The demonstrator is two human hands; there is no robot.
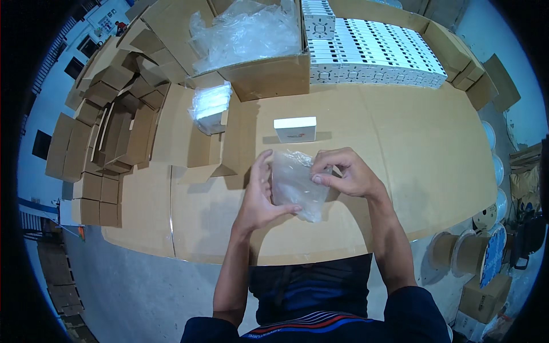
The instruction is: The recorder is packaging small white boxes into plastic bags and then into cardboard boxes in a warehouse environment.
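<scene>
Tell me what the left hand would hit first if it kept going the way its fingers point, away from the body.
Probably the small white box standing on the cardboard-covered table just beyond the clear plastic bag that the left hand and right hand hold. Depth is unclear; the hand may pass over it.

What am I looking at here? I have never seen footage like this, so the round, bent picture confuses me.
There is one picture, from a wide camera worn on a person's head and looking down, which bends straight edges. No machine is involved: the left hand and right hand together hold a small clear plastic bag above a cardboard-covered table. On the table stands a small white box. Behind it, one big carton holds loose plastic bags, and another holds rows of white boxes. Folded small cartons are stacked at the left.
</scene>
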